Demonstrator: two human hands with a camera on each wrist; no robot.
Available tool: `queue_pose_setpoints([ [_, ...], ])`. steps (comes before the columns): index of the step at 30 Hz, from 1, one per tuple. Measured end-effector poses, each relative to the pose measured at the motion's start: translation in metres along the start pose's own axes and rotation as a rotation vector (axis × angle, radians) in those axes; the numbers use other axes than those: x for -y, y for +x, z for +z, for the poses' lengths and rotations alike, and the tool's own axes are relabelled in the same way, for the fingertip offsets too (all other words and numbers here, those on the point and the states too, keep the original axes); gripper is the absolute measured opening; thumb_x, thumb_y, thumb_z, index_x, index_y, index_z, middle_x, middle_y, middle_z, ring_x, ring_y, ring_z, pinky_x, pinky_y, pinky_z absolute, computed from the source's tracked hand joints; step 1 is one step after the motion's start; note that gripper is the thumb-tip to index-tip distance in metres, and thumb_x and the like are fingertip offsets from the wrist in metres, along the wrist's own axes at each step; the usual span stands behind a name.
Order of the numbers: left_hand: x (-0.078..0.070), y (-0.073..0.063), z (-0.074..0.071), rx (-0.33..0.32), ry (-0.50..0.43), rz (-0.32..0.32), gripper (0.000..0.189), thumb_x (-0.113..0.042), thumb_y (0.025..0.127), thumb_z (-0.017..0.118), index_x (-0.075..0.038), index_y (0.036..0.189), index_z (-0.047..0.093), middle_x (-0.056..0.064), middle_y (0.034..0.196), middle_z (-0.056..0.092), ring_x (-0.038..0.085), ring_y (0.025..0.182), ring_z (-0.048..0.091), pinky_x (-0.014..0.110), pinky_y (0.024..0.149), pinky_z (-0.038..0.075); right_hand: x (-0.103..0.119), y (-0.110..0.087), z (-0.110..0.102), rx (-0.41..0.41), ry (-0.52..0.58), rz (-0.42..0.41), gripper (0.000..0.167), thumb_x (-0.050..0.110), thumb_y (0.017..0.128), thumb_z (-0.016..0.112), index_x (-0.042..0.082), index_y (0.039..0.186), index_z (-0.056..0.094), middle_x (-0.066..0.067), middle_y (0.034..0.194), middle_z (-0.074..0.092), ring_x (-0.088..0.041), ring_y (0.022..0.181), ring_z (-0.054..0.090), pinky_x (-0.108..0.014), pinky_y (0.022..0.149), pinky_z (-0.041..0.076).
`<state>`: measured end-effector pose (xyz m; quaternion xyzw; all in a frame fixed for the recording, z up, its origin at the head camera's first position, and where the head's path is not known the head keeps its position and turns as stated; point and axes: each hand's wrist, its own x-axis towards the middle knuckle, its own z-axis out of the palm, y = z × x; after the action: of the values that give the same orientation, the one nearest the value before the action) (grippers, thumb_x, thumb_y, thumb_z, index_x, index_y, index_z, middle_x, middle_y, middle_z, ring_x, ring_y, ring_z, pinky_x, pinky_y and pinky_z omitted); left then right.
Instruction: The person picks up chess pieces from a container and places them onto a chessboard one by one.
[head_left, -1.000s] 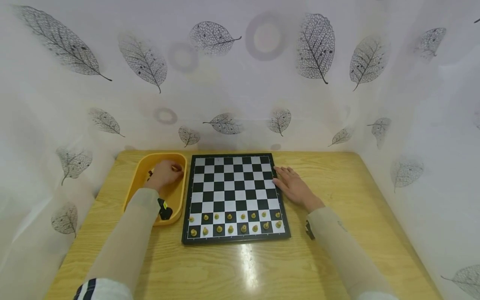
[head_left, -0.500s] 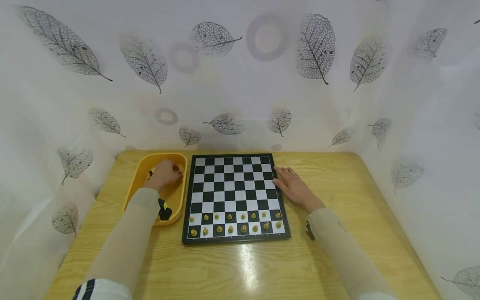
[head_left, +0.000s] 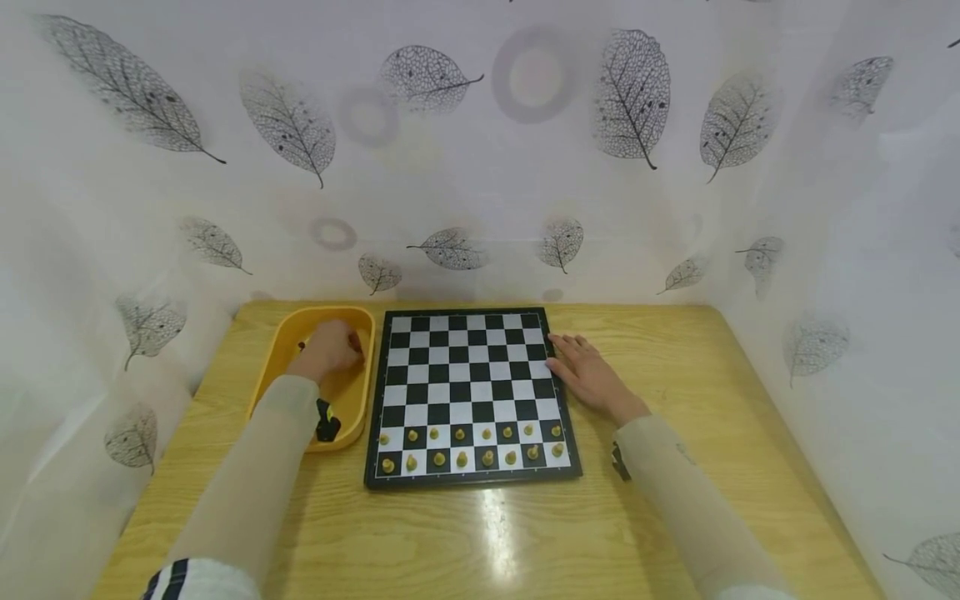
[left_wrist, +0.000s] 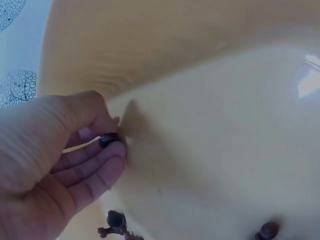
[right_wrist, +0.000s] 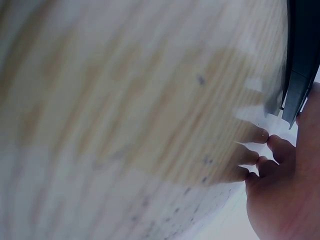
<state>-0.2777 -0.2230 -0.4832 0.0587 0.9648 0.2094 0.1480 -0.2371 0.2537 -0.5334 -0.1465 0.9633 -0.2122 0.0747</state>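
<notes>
Inside the yellow plastic bin, my left hand pinches a small dark chess piece between thumb and fingers, close to the bin wall; the fingers hide most of the piece. Other dark chess pieces, one knobbed and one in a small cluster, lie on the bin floor. My right hand rests at the right edge of the chessboard, its fingers extended and touching the frame. Gold chess pieces stand in two rows along the board's near side.
Bin and board sit side by side on a light wooden table. A white curtain with leaf prints hangs directly behind the table and along both sides. A black wrist device shows beside the left sleeve.
My left hand shifts slightly within the bin, its fingertips turning down along the right wall. The right hand, the board and the gold pieces stay as they were.
</notes>
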Motion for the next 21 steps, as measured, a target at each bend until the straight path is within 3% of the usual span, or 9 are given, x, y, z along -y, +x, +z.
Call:
queue_pose_setpoints([
  [4,0.003,-0.003,0.0,-0.039,-0.061,-0.001,0.024,-0.017,0.095,0.072,0.004,0.106,0.075,0.02,0.105,0.074,0.03,0.092,0.065,0.047,0.089,0.058,0.0,0.0,0.001,0.008,-0.003,0.005,0.066,0.051,0.113,0.036,0.016,0.168,0.027,-0.022,0.173,0.025,-0.046,0.162,0.016,-0.06,0.131,0.013],
  [8,0.005,-0.006,-0.002,-0.092,-0.15,-0.018,0.029,-0.018,0.097,0.069,0.006,0.113,0.074,0.023,0.111,0.074,0.03,0.091,0.066,0.046,0.087,0.06,0.001,-0.001,0.0,-0.008,-0.057,0.001,0.066,0.052,0.113,0.035,0.017,0.168,0.028,-0.025,0.171,0.025,-0.05,0.16,0.017,-0.066,0.129,0.012],
  [14,0.005,-0.01,-0.008,-0.2,-0.278,-0.065,0.036,-0.019,0.099,0.067,0.005,0.126,0.068,0.026,0.123,0.069,0.036,0.103,0.064,0.052,0.098,0.057,0.004,-0.002,-0.001,-0.005,-0.111,0.011,0.066,0.054,0.113,0.033,0.019,0.168,0.026,-0.026,0.171,0.024,-0.053,0.159,0.017,-0.071,0.127,0.01],
  [21,0.0,-0.012,-0.019,-0.383,-0.374,-0.004,0.034,-0.018,0.098,0.069,0.007,0.121,0.069,0.027,0.121,0.07,0.038,0.103,0.063,0.05,0.094,0.057,0.004,-0.003,-0.001,-0.009,-0.104,0.011,0.065,0.052,0.113,0.032,0.018,0.169,0.025,-0.026,0.171,0.024,-0.053,0.159,0.017,-0.071,0.126,0.012],
])
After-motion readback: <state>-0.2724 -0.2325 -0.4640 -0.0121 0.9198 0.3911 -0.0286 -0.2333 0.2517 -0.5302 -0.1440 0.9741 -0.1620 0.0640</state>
